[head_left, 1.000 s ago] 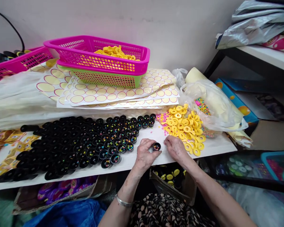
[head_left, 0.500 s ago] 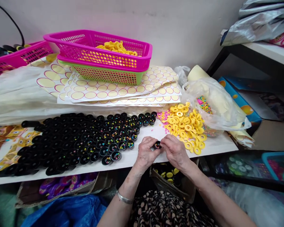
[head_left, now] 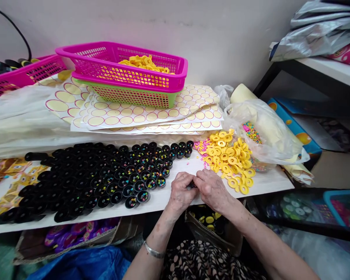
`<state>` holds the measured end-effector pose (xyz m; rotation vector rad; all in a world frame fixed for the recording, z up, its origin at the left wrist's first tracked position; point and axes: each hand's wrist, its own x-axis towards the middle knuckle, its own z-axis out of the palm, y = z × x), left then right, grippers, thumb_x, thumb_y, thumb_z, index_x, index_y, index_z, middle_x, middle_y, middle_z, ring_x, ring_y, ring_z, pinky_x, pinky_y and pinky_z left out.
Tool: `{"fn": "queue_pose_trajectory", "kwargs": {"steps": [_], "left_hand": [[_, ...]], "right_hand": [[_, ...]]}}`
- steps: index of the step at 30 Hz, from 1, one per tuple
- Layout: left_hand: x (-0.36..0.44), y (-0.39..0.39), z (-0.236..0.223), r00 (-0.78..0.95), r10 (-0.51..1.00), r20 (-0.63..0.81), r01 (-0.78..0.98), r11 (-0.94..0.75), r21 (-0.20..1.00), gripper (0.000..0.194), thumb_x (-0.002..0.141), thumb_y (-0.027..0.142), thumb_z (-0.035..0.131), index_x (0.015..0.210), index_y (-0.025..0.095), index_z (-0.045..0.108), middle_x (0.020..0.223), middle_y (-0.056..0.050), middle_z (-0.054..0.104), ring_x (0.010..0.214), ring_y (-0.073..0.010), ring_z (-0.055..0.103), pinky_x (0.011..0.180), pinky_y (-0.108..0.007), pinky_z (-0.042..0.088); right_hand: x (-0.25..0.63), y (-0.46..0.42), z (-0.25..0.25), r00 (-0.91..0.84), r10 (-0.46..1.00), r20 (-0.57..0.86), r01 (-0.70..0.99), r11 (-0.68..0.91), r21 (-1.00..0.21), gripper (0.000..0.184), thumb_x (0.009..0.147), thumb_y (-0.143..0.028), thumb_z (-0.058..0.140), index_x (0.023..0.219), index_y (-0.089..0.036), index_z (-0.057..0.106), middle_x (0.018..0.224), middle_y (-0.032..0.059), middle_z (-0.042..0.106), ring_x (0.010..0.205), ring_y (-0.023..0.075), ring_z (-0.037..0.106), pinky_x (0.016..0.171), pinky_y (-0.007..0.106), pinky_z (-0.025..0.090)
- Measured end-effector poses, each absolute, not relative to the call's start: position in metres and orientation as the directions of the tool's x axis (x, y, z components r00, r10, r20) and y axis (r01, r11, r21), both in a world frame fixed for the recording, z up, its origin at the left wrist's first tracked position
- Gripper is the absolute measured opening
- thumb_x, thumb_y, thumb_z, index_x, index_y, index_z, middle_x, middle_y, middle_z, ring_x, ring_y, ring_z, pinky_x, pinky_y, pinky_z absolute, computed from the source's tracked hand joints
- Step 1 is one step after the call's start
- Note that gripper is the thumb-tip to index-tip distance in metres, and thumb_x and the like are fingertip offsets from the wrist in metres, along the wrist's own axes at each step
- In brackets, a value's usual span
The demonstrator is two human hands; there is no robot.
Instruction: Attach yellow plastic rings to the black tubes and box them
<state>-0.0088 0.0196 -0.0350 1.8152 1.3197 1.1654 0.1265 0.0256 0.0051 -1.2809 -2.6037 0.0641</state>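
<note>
My left hand is closed around a small black plastic cup, held just above the front edge of the white table. Over the cup's top, the curled fingers of my right hand meet my left fingertips. What they pinch, if anything, is hidden, and so is most of the cup. To the left stand many like black cups, several of them showing coloured beads inside. A heap of yellow rings lies to the right, beyond my right hand, beside loose pink and yellow beads.
At the back, a pink basket of yellow pieces sits on a green basket over sheets of round stickers. A clear bag with beads lies at the right. Below the table edge is a carton with black and yellow pieces.
My right fingers have moved over the top of the black cup, covering the opening that showed before. The view has tilted slightly.
</note>
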Motion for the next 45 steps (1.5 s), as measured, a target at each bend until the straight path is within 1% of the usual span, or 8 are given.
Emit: {"fn": "queue_pose_trajectory", "kwargs": {"steps": [4,12,17,22,26,33,42,45], "left_hand": [[-0.008,0.02,-0.032,0.112,0.945,0.308,0.41,-0.326,0.852,0.016,0.061,0.009,0.061,0.073,0.02,0.064,0.068,0.0,0.062,0.075,-0.0165,0.053,0.072,-0.029,0.044],[-0.008,0.02,-0.038,0.091,0.937,0.337,0.425,-0.343,0.838,0.019,0.063,0.011,0.063,0.08,0.02,0.065,0.073,-0.001,0.062,0.078,-0.0162,0.053,0.071,-0.029,0.045],[-0.009,0.022,-0.039,0.065,0.931,0.359,0.442,-0.349,0.826,0.021,0.059,0.011,0.066,0.078,0.02,0.064,0.074,-0.001,0.062,0.079,-0.0173,0.055,0.071,-0.029,0.047],[-0.01,0.025,-0.039,0.077,0.91,0.407,0.44,-0.397,0.806,0.021,0.061,0.013,0.067,0.08,0.02,0.064,0.074,-0.001,0.063,0.076,-0.0173,0.057,0.069,-0.029,0.048],[-0.011,0.029,-0.046,0.088,0.9,0.427,0.433,-0.42,0.797,0.022,0.063,0.019,0.068,0.085,0.022,0.065,0.079,-0.001,0.065,0.078,-0.0175,0.058,0.071,-0.03,0.049],[-0.011,0.031,-0.049,0.089,0.897,0.434,0.436,-0.426,0.792,0.024,0.061,0.021,0.069,0.085,0.022,0.066,0.079,-0.001,0.065,0.078,-0.0177,0.059,0.072,-0.03,0.049],[-0.009,0.025,-0.042,0.053,0.916,0.397,0.446,-0.378,0.811,0.02,0.06,0.018,0.068,0.08,0.018,0.065,0.077,-0.003,0.064,0.077,-0.018,0.058,0.07,-0.03,0.049],[-0.01,0.025,-0.041,0.047,0.918,0.394,0.46,-0.37,0.807,0.02,0.058,0.014,0.067,0.078,0.018,0.065,0.074,-0.002,0.064,0.076,-0.018,0.058,0.069,-0.03,0.049]], "right_hand": [[0.127,0.029,0.01,-0.584,0.798,0.148,0.762,0.602,-0.24,0.022,0.075,-0.002,0.043,0.075,-0.016,0.06,0.072,0.0031,0.052,0.071,0.0158,0.042,0.064,0.027,0.032],[0.135,0.052,0.013,-0.452,0.889,0.077,0.555,0.347,-0.756,0.016,0.08,-0.012,0.05,0.076,-0.018,0.064,0.069,-0.0016,0.056,0.067,0.0102,0.053,0.063,0.021,0.039],[0.116,0.089,-0.01,-0.205,0.971,0.121,0.766,0.237,-0.598,0.016,0.081,-0.019,0.051,0.072,-0.018,0.065,0.074,0.0015,0.061,0.071,0.0127,0.056,0.066,0.023,0.039],[0.092,0.11,-0.012,-0.059,0.998,-0.026,0.932,0.046,-0.359,0.025,0.084,-0.032,0.046,0.079,-0.018,0.067,0.082,0.0068,0.066,0.076,0.0179,0.06,0.063,0.025,0.04],[0.087,0.114,-0.008,-0.06,0.997,-0.056,0.957,0.042,-0.286,0.024,0.084,-0.026,0.044,0.088,-0.017,0.065,0.088,0.0081,0.065,0.08,0.0195,0.061,0.063,0.027,0.041],[0.096,0.107,0.004,-0.318,0.948,-0.027,0.937,0.31,-0.161,0.022,0.077,-0.015,0.045,0.096,-0.015,0.057,0.096,0.0079,0.06,0.082,0.0199,0.058,0.063,0.028,0.042],[0.228,0.152,0.065,0.099,0.872,0.48,0.985,-0.016,-0.174,0.017,0.079,-0.012,0.041,0.082,-0.012,0.058,0.084,0.0103,0.056,0.078,0.0208,0.051,0.066,0.03,0.037],[0.235,0.151,0.064,0.052,0.865,0.499,0.958,0.097,-0.27,0.012,0.075,-0.012,0.048,0.079,-0.014,0.059,0.082,0.0081,0.055,0.077,0.0201,0.051,0.066,0.03,0.037]]}}
